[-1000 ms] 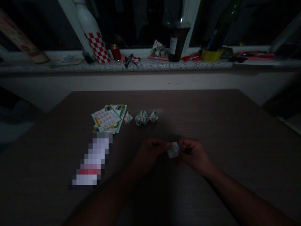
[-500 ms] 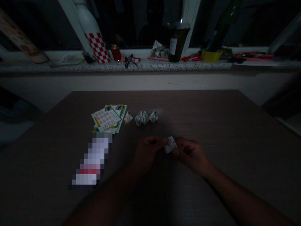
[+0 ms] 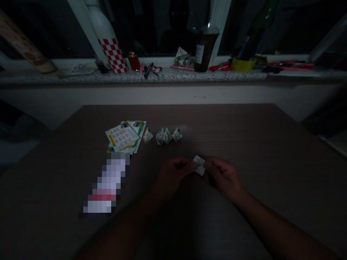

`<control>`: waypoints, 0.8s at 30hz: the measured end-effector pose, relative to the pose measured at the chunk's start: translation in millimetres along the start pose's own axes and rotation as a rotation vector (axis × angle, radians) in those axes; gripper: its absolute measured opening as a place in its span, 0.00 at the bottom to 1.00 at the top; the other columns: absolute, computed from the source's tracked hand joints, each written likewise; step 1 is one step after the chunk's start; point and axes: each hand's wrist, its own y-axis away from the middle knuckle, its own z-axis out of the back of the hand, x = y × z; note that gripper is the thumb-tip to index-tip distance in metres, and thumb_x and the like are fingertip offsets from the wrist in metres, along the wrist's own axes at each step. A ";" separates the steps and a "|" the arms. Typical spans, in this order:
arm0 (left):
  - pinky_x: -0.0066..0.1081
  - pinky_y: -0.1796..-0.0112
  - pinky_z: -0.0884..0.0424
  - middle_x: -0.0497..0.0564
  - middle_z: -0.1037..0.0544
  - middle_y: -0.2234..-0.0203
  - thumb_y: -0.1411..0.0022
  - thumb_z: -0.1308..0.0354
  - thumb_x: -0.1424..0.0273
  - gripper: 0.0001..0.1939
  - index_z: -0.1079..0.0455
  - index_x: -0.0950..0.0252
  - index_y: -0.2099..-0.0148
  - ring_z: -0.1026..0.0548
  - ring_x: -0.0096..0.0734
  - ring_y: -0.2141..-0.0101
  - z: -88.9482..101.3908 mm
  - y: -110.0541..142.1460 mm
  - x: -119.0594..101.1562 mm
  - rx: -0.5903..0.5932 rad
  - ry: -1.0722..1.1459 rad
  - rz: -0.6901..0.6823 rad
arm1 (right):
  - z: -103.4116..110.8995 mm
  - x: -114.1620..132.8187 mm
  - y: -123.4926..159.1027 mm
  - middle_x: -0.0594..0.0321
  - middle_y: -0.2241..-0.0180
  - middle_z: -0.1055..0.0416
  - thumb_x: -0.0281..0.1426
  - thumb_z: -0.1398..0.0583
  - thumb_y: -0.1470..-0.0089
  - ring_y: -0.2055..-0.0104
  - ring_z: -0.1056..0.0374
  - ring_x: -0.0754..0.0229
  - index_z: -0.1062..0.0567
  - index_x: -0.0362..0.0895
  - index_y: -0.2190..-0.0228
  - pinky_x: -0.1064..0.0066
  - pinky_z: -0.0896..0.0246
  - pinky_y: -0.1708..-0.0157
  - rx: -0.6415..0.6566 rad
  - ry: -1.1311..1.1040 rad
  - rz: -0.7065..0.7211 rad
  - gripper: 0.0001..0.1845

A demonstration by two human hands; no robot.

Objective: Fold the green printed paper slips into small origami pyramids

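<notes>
A small folded paper square [image 3: 200, 169], printed with coloured text, is pinched between both hands above the table. My left hand [image 3: 173, 176] is closed on its left side, thumb on top. My right hand [image 3: 223, 177] is closed on its right side, thumb pressing the printed face. The fingers under the paper are mostly hidden. Beyond the hands, several folded paper pieces stand in a row, among them one origami piece [image 3: 148, 135] at the left end and another origami piece [image 3: 177, 134] at the right end. Left of the row lies a stack of printed leaflets [image 3: 123, 137].
A blurred-out flat object [image 3: 108, 184] lies left of my left arm on the wooden table [image 3: 244, 130]. Behind, the granite windowsill [image 3: 168, 76] carries a red-checked white bottle [image 3: 112, 54], a dark plastic cup [image 3: 203, 50], a red jar [image 3: 133, 60] and a green bottle [image 3: 256, 32].
The paper square has turned and shifted slightly between my fingers. My right thumb has come up onto its face. The leaflets and the origami row have stayed in place.
</notes>
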 end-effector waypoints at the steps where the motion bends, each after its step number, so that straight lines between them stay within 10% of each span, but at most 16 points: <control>1: 0.27 0.70 0.33 0.48 0.23 0.79 0.48 0.34 0.64 0.10 0.25 0.67 0.70 0.27 0.26 0.77 -0.5 0.6 -0.4 0.035 -0.010 0.013 | 0.9 -1.3 -0.2 0.67 0.84 0.36 0.41 0.47 0.39 0.82 0.42 0.67 0.32 0.44 0.79 0.76 0.49 0.82 0.001 0.003 0.002 0.21; 12: 0.24 0.81 0.48 0.43 0.38 0.87 0.36 0.55 0.51 0.27 0.35 0.67 0.76 0.41 0.21 0.85 -9.1 13.2 -0.3 0.152 -0.487 -0.010 | 2.6 0.3 -1.2 0.70 0.86 0.42 0.40 0.50 0.39 0.84 0.46 0.69 0.36 0.44 0.82 0.77 0.52 0.84 0.155 0.102 0.089 0.22; 19: 0.26 0.78 0.49 0.43 0.42 0.85 0.33 0.58 0.60 0.23 0.42 0.65 0.78 0.42 0.22 0.81 -8.8 15.0 -9.1 0.148 -0.789 -0.271 | -2.9 3.2 -0.6 0.70 0.87 0.41 0.42 0.48 0.41 0.85 0.47 0.69 0.36 0.43 0.83 0.77 0.54 0.85 0.179 0.022 -0.033 0.23; 24: 0.25 0.78 0.50 0.43 0.43 0.85 0.33 0.58 0.57 0.25 0.41 0.66 0.78 0.43 0.21 0.81 -7.7 13.0 -4.8 0.158 -0.644 -0.213 | -3.4 3.6 -0.6 0.69 0.88 0.40 0.44 0.47 0.41 0.86 0.47 0.69 0.34 0.43 0.82 0.77 0.55 0.85 0.187 -0.049 -0.077 0.24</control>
